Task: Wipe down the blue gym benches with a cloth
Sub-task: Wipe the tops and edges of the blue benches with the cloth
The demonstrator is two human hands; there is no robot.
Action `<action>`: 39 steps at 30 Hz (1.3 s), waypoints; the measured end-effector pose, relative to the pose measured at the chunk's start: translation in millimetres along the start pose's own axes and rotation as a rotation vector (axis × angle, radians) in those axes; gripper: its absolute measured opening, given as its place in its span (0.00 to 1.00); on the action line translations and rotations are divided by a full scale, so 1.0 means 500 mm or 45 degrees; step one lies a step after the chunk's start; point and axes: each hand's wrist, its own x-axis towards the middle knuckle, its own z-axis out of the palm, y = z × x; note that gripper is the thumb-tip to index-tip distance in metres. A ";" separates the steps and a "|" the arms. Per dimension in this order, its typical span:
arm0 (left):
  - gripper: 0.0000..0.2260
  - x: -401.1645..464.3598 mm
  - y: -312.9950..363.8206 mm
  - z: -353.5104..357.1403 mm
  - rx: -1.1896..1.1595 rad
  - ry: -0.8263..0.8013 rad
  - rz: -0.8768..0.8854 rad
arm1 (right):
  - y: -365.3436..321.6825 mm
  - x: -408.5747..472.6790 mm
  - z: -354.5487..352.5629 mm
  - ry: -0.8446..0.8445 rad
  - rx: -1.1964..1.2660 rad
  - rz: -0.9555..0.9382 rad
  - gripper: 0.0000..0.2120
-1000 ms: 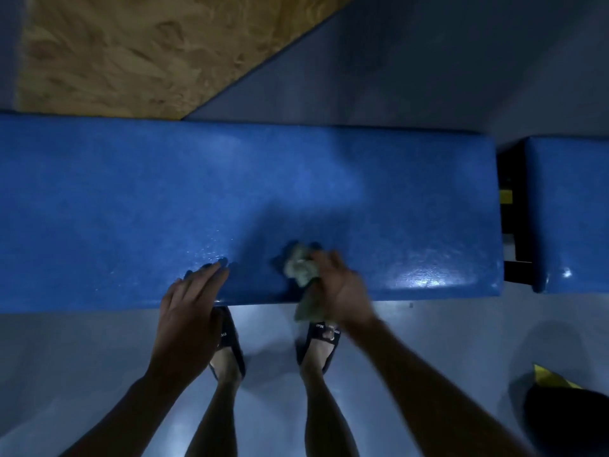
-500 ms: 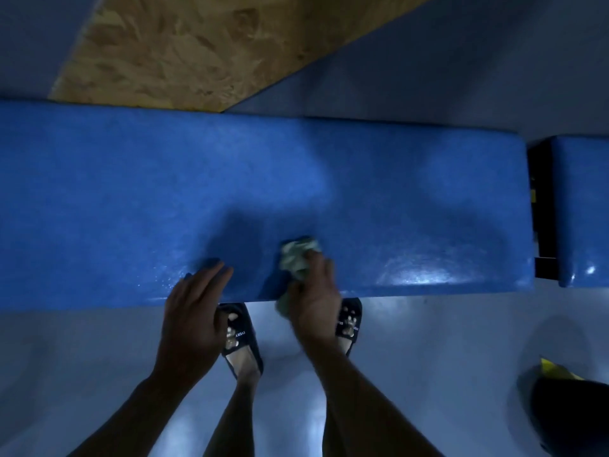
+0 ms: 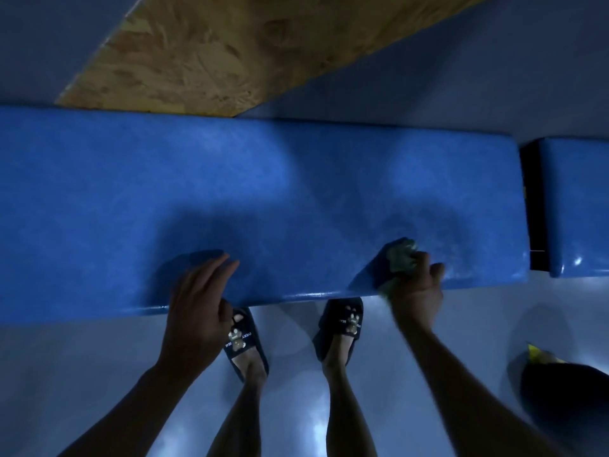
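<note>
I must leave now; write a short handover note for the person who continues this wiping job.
Left hand: open, fingers resting flat on the near edge of the long blue padded bench.
Right hand: grips the crumpled grey-green cloth, pressed on the same bench near its right end.
Done: cannot tell which areas are wiped.
Left: the rest of this bench, then the second blue bench at right.

We see a long blue padded bench (image 3: 263,199) lying across the view, glossy along its near edge. A second blue bench (image 3: 576,206) sits just right of it. A crumpled greenish cloth (image 3: 400,260) rests near the long bench's right end.
</note>
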 end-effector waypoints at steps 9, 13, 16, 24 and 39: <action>0.26 0.044 0.001 -0.023 0.040 -0.024 0.000 | -0.186 -0.173 0.054 -0.472 0.088 -0.857 0.21; 0.26 0.057 0.007 -0.033 0.008 0.032 0.039 | -0.042 0.007 -0.022 -0.327 -0.086 -0.742 0.17; 0.26 0.055 0.011 -0.030 -0.030 0.043 0.040 | 0.034 0.097 -0.077 -0.121 -0.111 -0.157 0.16; 0.26 0.061 0.003 -0.026 0.046 0.008 -0.023 | -0.266 -0.110 0.101 0.030 0.120 -0.293 0.17; 0.28 0.130 0.046 -0.007 0.106 0.079 -0.133 | -0.100 0.213 -0.016 0.047 0.015 0.118 0.21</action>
